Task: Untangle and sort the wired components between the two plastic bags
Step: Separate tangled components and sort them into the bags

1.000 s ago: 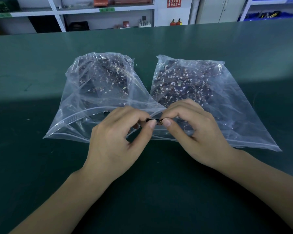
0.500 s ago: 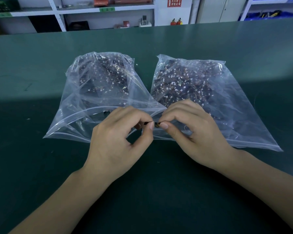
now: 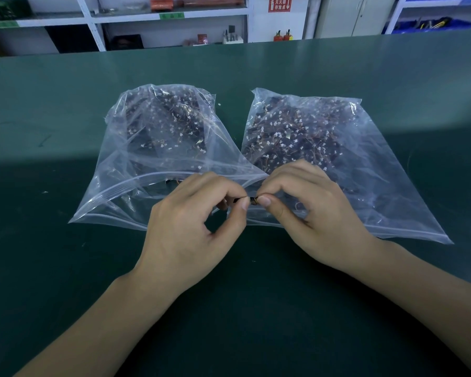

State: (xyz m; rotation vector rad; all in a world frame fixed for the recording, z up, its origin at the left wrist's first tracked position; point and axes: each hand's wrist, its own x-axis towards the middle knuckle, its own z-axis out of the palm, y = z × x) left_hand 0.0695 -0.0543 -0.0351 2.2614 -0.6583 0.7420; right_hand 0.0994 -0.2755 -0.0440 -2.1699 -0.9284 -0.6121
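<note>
Head view: your two hands meet just in front of the bags.
Left hand: thumb and forefinger pinch the component.
Right hand: pinches its other end.
Left bag: mouth open, behind your left hand.
Right bag: beside it, partly under your right hand.
Table: green.

2 plastic bags, 2 hands

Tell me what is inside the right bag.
The right bag holds a tangle of dark wired components with white connectors. The right hand covers its near corner.
</note>
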